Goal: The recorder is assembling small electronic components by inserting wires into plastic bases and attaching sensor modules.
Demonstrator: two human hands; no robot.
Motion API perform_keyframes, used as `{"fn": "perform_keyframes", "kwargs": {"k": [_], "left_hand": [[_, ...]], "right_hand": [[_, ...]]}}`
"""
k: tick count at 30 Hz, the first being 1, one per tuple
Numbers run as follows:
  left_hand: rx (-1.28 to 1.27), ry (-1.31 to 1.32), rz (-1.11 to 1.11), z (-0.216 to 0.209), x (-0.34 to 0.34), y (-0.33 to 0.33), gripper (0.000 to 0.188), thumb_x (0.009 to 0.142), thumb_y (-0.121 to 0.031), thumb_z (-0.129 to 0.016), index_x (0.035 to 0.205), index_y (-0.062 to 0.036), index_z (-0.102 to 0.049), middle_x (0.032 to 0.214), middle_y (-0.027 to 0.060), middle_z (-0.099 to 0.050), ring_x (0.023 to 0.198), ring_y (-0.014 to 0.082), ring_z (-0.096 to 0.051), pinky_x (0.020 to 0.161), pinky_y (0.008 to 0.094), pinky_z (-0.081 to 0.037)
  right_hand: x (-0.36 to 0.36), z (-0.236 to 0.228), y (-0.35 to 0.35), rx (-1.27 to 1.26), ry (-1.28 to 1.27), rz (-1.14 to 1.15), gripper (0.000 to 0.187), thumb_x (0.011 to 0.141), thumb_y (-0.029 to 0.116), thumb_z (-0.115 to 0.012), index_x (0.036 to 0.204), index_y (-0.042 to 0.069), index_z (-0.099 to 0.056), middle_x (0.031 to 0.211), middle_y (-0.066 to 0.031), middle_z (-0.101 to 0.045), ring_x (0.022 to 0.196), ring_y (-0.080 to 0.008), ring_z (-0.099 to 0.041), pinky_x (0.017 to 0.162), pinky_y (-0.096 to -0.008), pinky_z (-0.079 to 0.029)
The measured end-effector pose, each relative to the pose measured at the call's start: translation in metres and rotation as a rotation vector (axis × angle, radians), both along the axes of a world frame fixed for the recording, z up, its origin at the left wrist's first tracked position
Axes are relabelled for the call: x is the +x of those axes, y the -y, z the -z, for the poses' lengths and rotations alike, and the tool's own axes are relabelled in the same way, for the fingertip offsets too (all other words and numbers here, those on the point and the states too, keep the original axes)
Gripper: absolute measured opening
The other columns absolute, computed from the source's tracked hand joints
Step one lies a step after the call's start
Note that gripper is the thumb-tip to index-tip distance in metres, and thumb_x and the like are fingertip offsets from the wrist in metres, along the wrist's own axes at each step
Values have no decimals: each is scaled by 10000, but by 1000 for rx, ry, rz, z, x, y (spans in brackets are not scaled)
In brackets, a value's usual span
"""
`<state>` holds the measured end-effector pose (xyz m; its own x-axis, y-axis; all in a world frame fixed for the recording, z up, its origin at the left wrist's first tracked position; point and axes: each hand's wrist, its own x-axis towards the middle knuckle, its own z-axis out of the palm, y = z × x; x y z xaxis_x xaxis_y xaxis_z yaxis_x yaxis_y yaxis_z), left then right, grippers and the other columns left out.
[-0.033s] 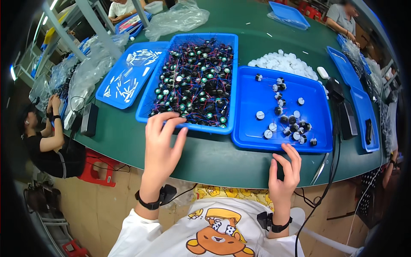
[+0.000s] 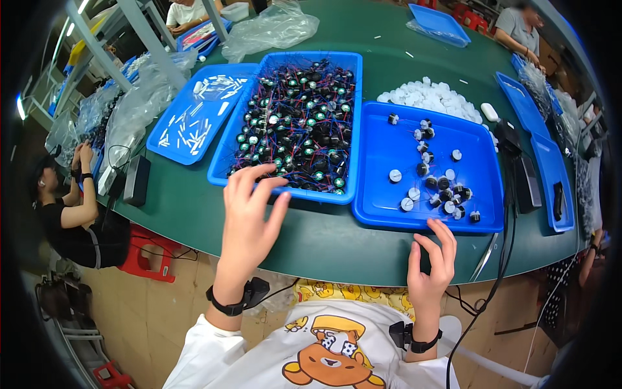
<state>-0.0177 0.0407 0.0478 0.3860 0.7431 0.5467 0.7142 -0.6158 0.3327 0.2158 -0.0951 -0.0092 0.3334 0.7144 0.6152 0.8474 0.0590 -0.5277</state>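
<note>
My left hand (image 2: 249, 211) is open, its fingers spread at the near rim of a deep blue tray (image 2: 223, 170). That tray is heaped with small round black components (image 2: 291, 123) with green tops and red and blue wires. Near the front rim of a second blue tray (image 2: 382, 146), my right hand (image 2: 431, 259) is open too, its fingers slightly curled and apart. Several black cylindrical parts with white round caps (image 2: 444, 194) lie scattered in this tray, mostly toward its right half. Neither hand holds anything.
A shallow blue tray (image 2: 159, 144) with white tubes lies left. White plastic caps (image 2: 431, 96) are piled behind the right tray. Tweezers (image 2: 483, 258) lie at the table's front edge, beside hanging black cables (image 2: 508, 240). A clear plastic bag (image 2: 272, 29) lies far back. Other people work around.
The whole view has shifted very slightly. My left hand's fingers sit a touch further right and look a little more raised; the right hand and the parts have not visibly moved.
</note>
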Motion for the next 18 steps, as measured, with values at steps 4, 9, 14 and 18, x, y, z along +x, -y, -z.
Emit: {"fn": "perform_keyframes", "kwargs": {"k": [4, 9, 14, 18], "left_hand": [[-48, -99, 60, 9, 7, -5, 206, 828, -136, -585, 1019, -63, -613, 1170, 77, -560, 1164, 258, -441, 980, 389, -278], [-70, 29, -6, 7, 5, -8, 226, 870, -101, -515, 1074, -53, -601, 1140, 68, -592, 1095, 235, -511, 976, 377, -283], [-209, 536, 157, 1, -6, -14, 298, 888, -55, -474, 1172, 2, -542, 1211, 118, -554, 1168, 248, -481, 1004, 354, -317], [-218, 495, 199, 3, -12, -19, 353, 883, -37, -466, 1233, 7, -495, 1273, 134, -501, 1183, 240, -471, 997, 336, -341]], "right_hand": [[0, -2, 1, -9, -8, 5, 170, 700, -65, -612, 855, 3, -617, 1118, -158, -558, 1089, -346, -505, 890, -412, -417], [-1, -1, 0, -13, -3, 0, 159, 704, -64, -608, 848, 2, -617, 1114, -158, -559, 1084, -346, -507, 889, -414, -419], [-1, -1, 0, -17, 6, 7, 157, 704, -64, -607, 845, 3, -618, 1106, -156, -564, 1079, -346, -511, 887, -415, -421], [-3, -1, 0, -21, 16, 7, 155, 705, -62, -608, 845, 4, -617, 1099, -153, -568, 1075, -344, -512, 887, -415, -421]]}}
